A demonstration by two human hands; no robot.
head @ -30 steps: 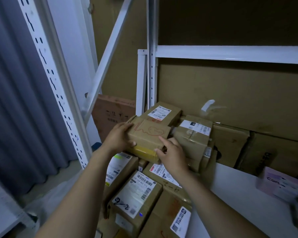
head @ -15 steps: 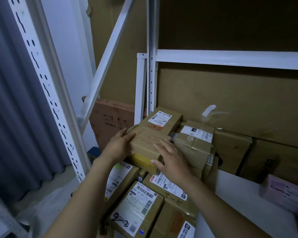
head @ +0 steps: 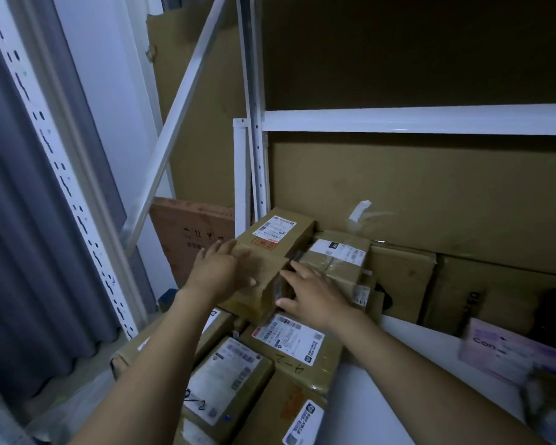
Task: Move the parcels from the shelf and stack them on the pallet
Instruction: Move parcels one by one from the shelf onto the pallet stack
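A person's forearms reach over a stack (head: 228,377) of labelled parcels, packed edge to edge and filling the bottom of the frame. One is marked "2-2", its neighbour "A-2". No pallet shows under them, so whether this stack is the pallet load cannot be told.

Just beyond, both hands press a small brown box (head: 264,281) between them on top of the stack. The left hand (head: 220,273) lies flat on the box's left side, fingers spread and thumb stretched across the near face. The right hand (head: 315,293) lies on the right side, fingers straight, thumb low. Neither hand curls round it. The box is blurred by motion, and whether it rests fully on the parcels below is unclear.

Behind it and touching it sits a labelled box (head: 280,229). A taped box (head: 337,258) stands just beside that one, to the right.

To the right, a pink parcel (head: 501,348) lies at the right edge of the white shelf (head: 398,364), and cartons (head: 402,277) line its back edge. The job looks partly done: several parcels are stacked, and at least the pink one seems left to move.

Farthest off, a white beam (head: 414,122) crosses a cardboard backing, and a grey curtain (head: 20,252) hangs at far left.
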